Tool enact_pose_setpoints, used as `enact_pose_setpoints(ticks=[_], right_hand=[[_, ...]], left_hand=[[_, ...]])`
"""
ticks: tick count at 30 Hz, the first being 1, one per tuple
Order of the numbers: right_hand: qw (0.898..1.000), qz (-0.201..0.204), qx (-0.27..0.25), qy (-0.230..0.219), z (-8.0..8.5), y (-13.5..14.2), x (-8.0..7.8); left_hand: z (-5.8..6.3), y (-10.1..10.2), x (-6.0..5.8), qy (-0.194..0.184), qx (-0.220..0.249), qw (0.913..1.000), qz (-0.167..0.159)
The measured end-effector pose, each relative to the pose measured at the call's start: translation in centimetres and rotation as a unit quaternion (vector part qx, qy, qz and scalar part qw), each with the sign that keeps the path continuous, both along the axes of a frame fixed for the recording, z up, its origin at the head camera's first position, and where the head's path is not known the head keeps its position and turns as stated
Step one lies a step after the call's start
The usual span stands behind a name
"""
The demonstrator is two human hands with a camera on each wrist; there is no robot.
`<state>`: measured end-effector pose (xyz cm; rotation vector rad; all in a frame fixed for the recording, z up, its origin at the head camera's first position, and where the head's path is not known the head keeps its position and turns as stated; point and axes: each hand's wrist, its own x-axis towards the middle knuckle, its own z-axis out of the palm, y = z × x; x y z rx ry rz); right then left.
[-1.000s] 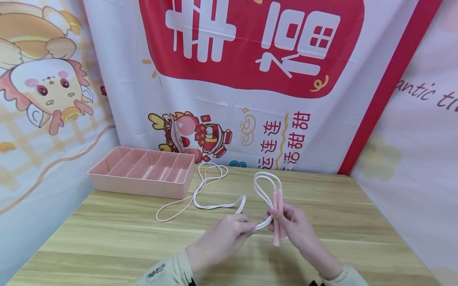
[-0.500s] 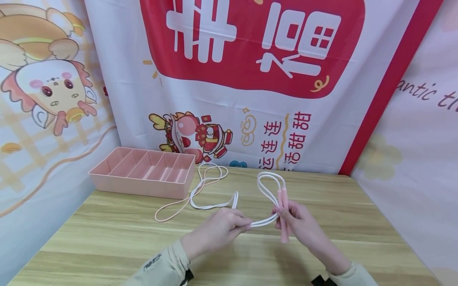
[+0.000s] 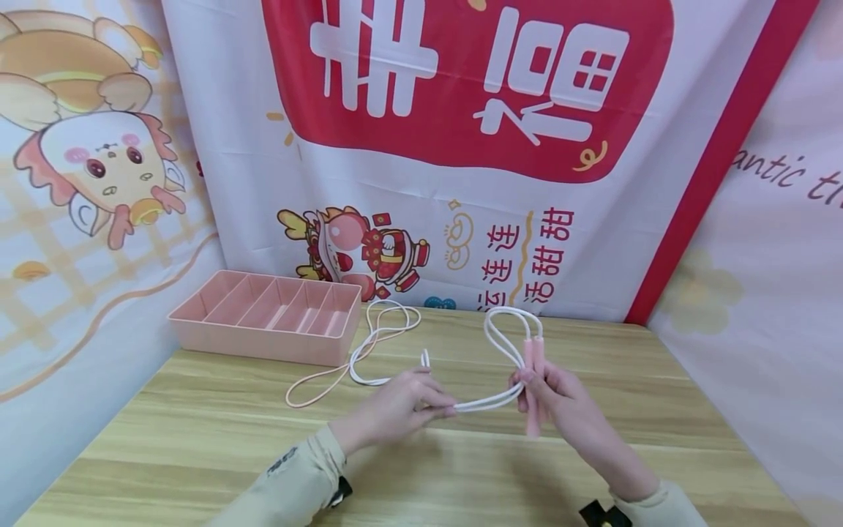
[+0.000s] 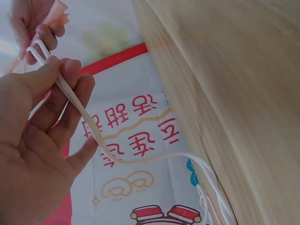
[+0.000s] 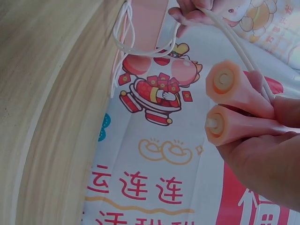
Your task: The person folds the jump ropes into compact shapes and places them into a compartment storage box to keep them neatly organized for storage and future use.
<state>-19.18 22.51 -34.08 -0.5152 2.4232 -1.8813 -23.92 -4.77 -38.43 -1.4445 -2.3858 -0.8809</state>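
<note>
A jump rope with two pink handles and a doubled white cord is held between both hands over the table. My right hand grips the two handles side by side, together with part of the cord, which arches in a loop above them. To the left, my left hand pinches the doubled cord between thumb and fingers, as the left wrist view shows the cord crossing the fingers. The right wrist view looks onto the flared handle ends. The remaining cord trails down behind the left hand onto the table.
A pink box with several compartments stands at the back left. Beside it the white rope lies in loose loops with a thin pink cord. A printed cloth hangs behind the wooden table.
My right hand has moved right and slightly up with the handles. My left hand has shifted left along with its grip area, so the stretch of cord between the hands is longer and straighter.
</note>
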Motion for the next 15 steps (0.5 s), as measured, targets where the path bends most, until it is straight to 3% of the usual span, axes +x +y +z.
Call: enact_pose_setpoints(ticks=[5, 10, 15], right_hand=[[0.999, 0.034, -0.014, 0.015, -0.1, 0.0, -0.1], [0.998, 0.051, -0.003, 0.029, -0.1, 0.2, -0.1], [0.996, 0.065, 0.049, 0.047, -0.1, 0.4, -0.1]], left_hand=[[0.1, 0.0, -1.5, 0.003, -0.024, 0.9993, -0.029], [0.8, 0.0, -3.6, 0.014, -0.071, 0.9970, -0.027], [2.0, 0.0, -5.2, 0.038, -0.109, 0.9930, -0.026]])
